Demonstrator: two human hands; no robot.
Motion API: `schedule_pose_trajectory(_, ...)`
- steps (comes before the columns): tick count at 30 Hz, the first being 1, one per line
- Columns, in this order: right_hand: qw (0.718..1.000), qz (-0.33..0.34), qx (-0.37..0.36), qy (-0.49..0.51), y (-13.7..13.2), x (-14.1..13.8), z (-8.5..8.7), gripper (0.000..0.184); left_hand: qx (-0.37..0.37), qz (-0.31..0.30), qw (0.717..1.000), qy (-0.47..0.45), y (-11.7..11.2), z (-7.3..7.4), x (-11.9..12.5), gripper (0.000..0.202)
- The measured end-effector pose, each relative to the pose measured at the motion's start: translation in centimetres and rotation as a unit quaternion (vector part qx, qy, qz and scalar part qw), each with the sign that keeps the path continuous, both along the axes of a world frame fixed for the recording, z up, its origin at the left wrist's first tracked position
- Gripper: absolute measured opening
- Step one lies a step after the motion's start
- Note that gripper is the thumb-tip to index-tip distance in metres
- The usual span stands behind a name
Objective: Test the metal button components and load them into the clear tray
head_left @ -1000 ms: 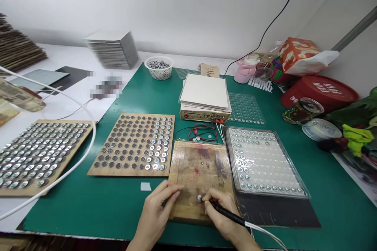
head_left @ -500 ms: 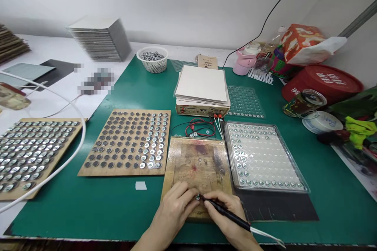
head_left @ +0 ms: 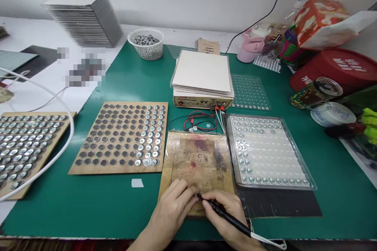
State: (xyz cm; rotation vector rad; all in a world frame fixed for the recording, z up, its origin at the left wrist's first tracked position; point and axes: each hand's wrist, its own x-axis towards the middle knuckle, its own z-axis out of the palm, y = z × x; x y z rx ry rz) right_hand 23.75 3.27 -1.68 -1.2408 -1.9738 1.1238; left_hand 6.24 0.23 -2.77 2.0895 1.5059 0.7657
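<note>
My left hand (head_left: pixel 172 208) rests on the near edge of a worn wooden work board (head_left: pixel 198 160), its fingers pinched on a small round metal part (head_left: pixel 196 195). My right hand (head_left: pixel 225 211) grips a black pen-shaped probe (head_left: pixel 224 214) with a white cable, its tip touching that part. To the left lies a wooden board (head_left: pixel 120 138) filled with rows of the same round parts. To the right sits a clear plastic tray (head_left: pixel 268 153) with parts along its left and near edges.
A beige test box (head_left: pixel 202 102) with red and black leads stands behind the work board, a stack of white sheets on top. A white basket (head_left: pixel 146 43) of metal parts, a second parts board (head_left: pixel 26 149), a red tin (head_left: pixel 334 76) and clutter ring the green mat (head_left: pixel 97 200).
The view has tilted down and shifted left. My left fingers closed in on the small part from the left; the probe tip stays on it.
</note>
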Motion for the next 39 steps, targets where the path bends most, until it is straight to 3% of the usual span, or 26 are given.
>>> schedule_pose_trajectory(7,1.0,0.004,0.002,-0.013,-0.3,0.1,-0.2,0.013,0.006,0.003,1.0,-0.006,-0.1,-0.2,0.0,0.017)
schedule_pose_trajectory(18,0.99,0.07,-0.109,-0.055,1.9,0.3,0.5,0.015,0.019,0.004,1.0,0.0,0.2,-0.2,0.2,0.02)
schedule_pose_trajectory(24,0.997,0.046,-0.062,-0.026,1.4,0.4,0.3,0.017,0.003,-0.009,1.0,0.01,0.3,0.0,-0.2,0.022)
schedule_pose_trajectory(27,0.999,0.009,-0.048,0.015,1.1,0.8,0.2,0.019,0.021,-0.025,0.999,0.032,2.8,0.6,-1.4,0.022)
schedule_pose_trajectory(34,0.999,-0.022,-0.02,0.022,0.8,0.9,0.2,0.02,0.082,0.024,0.994,0.071,15.0,1.3,-3.4,0.012)
schedule_pose_trajectory(36,0.999,-0.026,-0.022,0.019,0.6,0.9,0.1,0.02,0.085,0.035,0.993,0.07,16.4,1.5,-3.6,0.012)
schedule_pose_trajectory(39,0.999,-0.028,-0.029,0.032,0.6,1.0,-0.1,0.02,0.08,0.038,0.994,0.067,14.6,1.9,-4.0,0.015)
